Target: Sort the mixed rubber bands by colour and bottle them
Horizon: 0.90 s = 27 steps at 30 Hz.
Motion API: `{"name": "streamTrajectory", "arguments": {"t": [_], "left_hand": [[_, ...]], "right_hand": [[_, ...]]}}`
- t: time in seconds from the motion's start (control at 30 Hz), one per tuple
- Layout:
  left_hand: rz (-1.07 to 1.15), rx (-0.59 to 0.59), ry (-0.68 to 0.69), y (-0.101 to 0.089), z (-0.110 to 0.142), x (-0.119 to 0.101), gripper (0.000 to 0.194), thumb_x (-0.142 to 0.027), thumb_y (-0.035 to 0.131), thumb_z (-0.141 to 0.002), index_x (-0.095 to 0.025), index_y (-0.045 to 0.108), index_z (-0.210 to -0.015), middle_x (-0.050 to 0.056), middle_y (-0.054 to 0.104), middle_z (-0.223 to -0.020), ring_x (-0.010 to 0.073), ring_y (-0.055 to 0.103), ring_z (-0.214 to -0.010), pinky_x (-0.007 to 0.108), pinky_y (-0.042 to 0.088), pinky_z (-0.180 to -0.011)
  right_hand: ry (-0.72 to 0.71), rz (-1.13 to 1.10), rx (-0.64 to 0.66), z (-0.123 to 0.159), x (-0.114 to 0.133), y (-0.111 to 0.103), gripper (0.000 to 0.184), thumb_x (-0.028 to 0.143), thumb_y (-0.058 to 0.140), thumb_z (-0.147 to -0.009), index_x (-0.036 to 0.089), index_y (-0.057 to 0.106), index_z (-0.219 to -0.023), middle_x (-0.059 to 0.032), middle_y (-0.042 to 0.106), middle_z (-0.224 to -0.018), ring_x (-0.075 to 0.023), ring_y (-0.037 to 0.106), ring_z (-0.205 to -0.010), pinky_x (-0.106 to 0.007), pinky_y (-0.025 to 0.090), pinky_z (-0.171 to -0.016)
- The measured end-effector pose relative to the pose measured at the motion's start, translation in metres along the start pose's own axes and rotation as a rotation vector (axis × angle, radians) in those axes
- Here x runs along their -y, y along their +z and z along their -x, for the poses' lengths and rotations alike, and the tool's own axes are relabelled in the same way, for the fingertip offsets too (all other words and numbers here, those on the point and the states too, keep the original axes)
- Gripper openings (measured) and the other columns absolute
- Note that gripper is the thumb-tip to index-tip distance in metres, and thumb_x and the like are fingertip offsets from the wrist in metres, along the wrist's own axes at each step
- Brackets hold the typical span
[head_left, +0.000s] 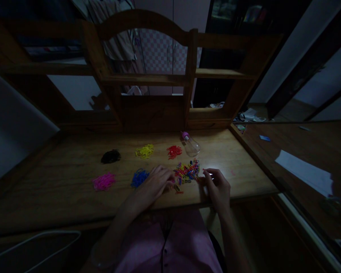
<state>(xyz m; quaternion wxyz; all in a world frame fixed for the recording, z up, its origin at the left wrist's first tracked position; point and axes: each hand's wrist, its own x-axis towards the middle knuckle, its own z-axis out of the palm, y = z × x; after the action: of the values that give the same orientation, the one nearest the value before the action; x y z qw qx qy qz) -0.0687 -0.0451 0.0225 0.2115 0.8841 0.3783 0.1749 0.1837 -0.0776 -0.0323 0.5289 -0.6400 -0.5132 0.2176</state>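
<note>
A mixed pile of small coloured bands (186, 171) lies on the wooden desk (74, 167) between my hands. My left hand (156, 182) rests on the desk beside the pile, its fingers curled and touching the pile's left edge. My right hand (217, 185) is at the pile's right side, with its fingers pinched on a small red band. Sorted heaps lie further out: blue (139, 177), pink (104, 181), yellow (144, 151), red (174, 151) and black (110, 156).
A clear bottle with a pink cap (190, 145) lies on its side behind the mixed pile. A wooden shelf unit (147, 79) rises at the desk's back. To the right, a lower wooden surface holds a white sheet (302, 170). The room is dim.
</note>
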Motion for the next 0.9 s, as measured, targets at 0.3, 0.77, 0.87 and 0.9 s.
{"name": "streamTrajectory", "arguments": {"t": [0.3, 0.77, 0.87, 0.9], "left_hand": [[-0.230, 0.046, -0.027, 0.018, 0.005, 0.001, 0.011, -0.019, 0.048, -0.094, -0.019, 0.058, -0.096, 0.005, 0.059, -0.101, 0.0210, 0.051, -0.099, 0.037, 0.043, -0.091], [-0.543, 0.028, -0.177, -0.002, 0.033, 0.035, 0.016, -0.011, 0.047, -0.087, -0.016, 0.061, -0.094, 0.010, 0.061, -0.100, 0.0259, 0.051, -0.097, 0.039, 0.042, -0.084], [-0.628, -0.067, -0.426, -0.037, 0.076, 0.077, 0.023, -0.014, 0.038, -0.090, -0.015, 0.061, -0.094, 0.012, 0.062, -0.096, 0.0282, 0.051, -0.094, 0.041, 0.041, -0.083], [-0.648, -0.094, -0.479, -0.047, 0.091, 0.090, 0.025, -0.015, 0.038, -0.090, -0.015, 0.061, -0.098, 0.013, 0.062, -0.102, 0.0286, 0.051, -0.097, 0.041, 0.041, -0.084]], "right_hand": [[0.001, -0.016, 0.002, 0.000, 0.001, 0.002, 0.026, 0.045, 0.058, -0.089, 0.020, 0.066, -0.093, -0.0031, 0.069, -0.080, -0.0183, 0.065, -0.068, -0.027, 0.049, -0.060], [0.015, 0.018, 0.011, 0.002, -0.004, 0.000, 0.025, 0.043, 0.057, -0.090, 0.021, 0.066, -0.096, -0.0026, 0.069, -0.081, -0.0184, 0.065, -0.069, -0.027, 0.049, -0.061], [0.017, 0.013, 0.012, 0.002, -0.002, 0.000, 0.024, 0.043, 0.057, -0.090, 0.021, 0.066, -0.096, -0.0022, 0.069, -0.082, -0.0179, 0.066, -0.070, -0.027, 0.049, -0.062], [0.015, 0.014, 0.011, 0.001, -0.001, 0.000, 0.024, 0.043, 0.057, -0.090, 0.021, 0.066, -0.096, -0.0020, 0.069, -0.082, -0.0178, 0.066, -0.070, -0.027, 0.049, -0.062]]}}
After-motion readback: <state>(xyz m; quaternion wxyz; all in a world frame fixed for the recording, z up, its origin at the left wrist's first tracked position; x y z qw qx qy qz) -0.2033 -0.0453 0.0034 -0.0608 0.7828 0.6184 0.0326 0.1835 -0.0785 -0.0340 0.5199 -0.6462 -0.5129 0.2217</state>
